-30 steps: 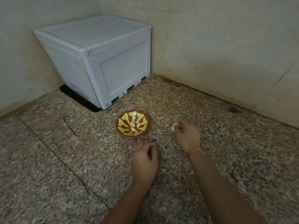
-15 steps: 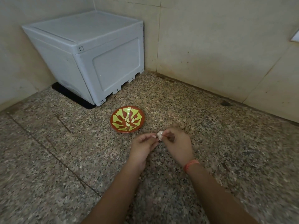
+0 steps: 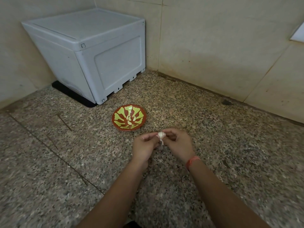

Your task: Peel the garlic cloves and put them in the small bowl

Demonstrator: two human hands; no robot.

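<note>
My glossy glazed bowl (image 3: pixel 115 119) sits on a speckled stone floor (image 3: pixel 49 162); the grey box (image 3: pixel 115 63) looks smooth, matt plastic; my garlic (image 3: pixel 160 134) wears papery skin.

You get soft, even, fairly dim light with a warm cast; no hard shadows fall on the floor (image 3: pixel 65 162). Wide-angle bending bows the wall (image 3: pixel 213 46) joints, the floor's speckle smears toward the lower right, and your left hand (image 3: pixel 144 145) and right hand (image 3: pixel 177 143) look slightly soft.
</note>
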